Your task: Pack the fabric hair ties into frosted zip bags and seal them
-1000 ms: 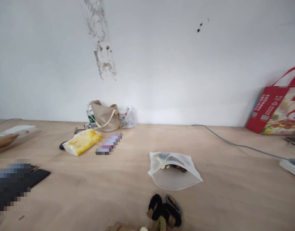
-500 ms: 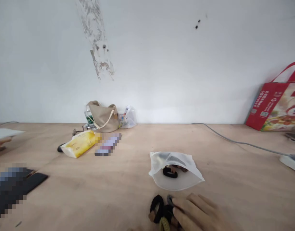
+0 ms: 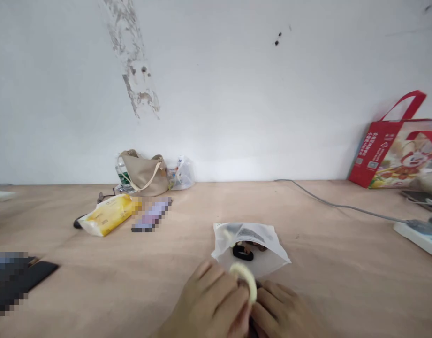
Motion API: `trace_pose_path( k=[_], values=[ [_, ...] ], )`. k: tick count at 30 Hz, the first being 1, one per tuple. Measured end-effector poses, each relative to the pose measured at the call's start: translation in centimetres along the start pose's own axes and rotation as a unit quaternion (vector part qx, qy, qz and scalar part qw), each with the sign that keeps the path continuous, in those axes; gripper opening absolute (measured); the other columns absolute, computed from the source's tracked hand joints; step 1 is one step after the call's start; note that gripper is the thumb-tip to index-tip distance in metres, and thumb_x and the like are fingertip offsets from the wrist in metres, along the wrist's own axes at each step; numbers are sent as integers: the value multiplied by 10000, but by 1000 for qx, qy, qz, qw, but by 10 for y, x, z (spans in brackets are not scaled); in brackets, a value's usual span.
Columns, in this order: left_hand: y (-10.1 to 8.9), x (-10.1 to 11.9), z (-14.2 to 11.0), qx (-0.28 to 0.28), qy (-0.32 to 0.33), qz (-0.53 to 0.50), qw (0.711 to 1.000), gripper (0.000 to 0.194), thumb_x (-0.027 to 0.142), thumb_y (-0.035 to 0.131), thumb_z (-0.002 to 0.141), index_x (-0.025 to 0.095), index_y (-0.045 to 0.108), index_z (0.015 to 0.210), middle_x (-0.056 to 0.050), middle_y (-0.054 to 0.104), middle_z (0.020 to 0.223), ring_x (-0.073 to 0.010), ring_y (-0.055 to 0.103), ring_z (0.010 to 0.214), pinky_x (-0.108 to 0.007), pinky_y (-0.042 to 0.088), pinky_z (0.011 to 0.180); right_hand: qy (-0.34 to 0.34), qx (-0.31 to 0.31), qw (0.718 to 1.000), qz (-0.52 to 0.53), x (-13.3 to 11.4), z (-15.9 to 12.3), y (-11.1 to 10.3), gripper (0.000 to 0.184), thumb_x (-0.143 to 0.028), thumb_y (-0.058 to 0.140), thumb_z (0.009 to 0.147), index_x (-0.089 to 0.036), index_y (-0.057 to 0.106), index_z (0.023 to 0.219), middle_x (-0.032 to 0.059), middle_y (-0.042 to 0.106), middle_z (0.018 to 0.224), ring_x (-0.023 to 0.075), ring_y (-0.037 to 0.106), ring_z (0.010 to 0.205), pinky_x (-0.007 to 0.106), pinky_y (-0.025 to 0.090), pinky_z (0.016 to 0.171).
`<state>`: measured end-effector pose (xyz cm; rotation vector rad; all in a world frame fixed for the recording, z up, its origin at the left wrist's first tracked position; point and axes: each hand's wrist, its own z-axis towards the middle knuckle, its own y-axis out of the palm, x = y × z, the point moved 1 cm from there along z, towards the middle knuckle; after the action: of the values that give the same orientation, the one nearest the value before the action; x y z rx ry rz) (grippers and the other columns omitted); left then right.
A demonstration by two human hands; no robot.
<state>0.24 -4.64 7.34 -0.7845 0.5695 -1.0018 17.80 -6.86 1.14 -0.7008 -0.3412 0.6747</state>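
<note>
"Plywood [image 3: 106, 286] beside your left hand [image 3: 205, 303]: what's that hand doing?"

"Its fingers [image 3: 235, 300] are closed on a cream ring [image 3: 243, 280], which stands tilted between your hands, below the pouch [image 3: 268, 263]. Right hand [image 3: 284, 307] curled just beside; grip unclear."

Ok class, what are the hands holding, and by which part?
A pale hair tie, held by its lower edge between the left hand and right hand; the exact grip is hidden.
</note>
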Motion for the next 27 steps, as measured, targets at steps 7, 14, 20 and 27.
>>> trace_pose_path(
  k=[7, 14, 20, 27],
  values=[
    [3, -14, 7, -16, -68, -47, 996, 190, 77, 474, 842, 196, 621, 860, -4, 661, 734, -167, 573, 675, -278, 470, 649, 11, 30, 997, -71, 15, 4, -27, 341, -122, 261, 973, -213, 505, 752, -3, 613, 674, 129, 543, 562, 262, 341, 533],
    [-8, -21, -40, -125, -97, -39, 987, 266, 36, 538, 669, 229, 628, 828, 9, 646, 780, -151, 585, 701, -216, 463, 608, 55, -31, 992, -110, 24, 2, -22, 194, -212, 379, 945, -205, 565, 890, -25, 576, 577, 146, 528, 466, 289, 302, 430],
    [-3, -23, -33, -92, -59, -45, 993, 154, 98, 546, 753, 220, 599, 831, 5, 624, 748, -151, 570, 658, -218, 460, 573, 3, -31, 999, 9, 10, 3, -14, 419, -348, 179, 1029, -203, 565, 957, -29, 665, 773, 117, 609, 605, 256, 387, 519],
    [14, -12, 6, -33, -58, -3, 998, 184, 88, 470, 843, 186, 612, 905, -31, 667, 770, -196, 619, 706, -299, 532, 644, 1, -55, 998, 8, 14, 0, -9, 261, -240, 361, 983, -214, 517, 776, -34, 594, 652, 123, 546, 512, 254, 356, 465]
  ],
)
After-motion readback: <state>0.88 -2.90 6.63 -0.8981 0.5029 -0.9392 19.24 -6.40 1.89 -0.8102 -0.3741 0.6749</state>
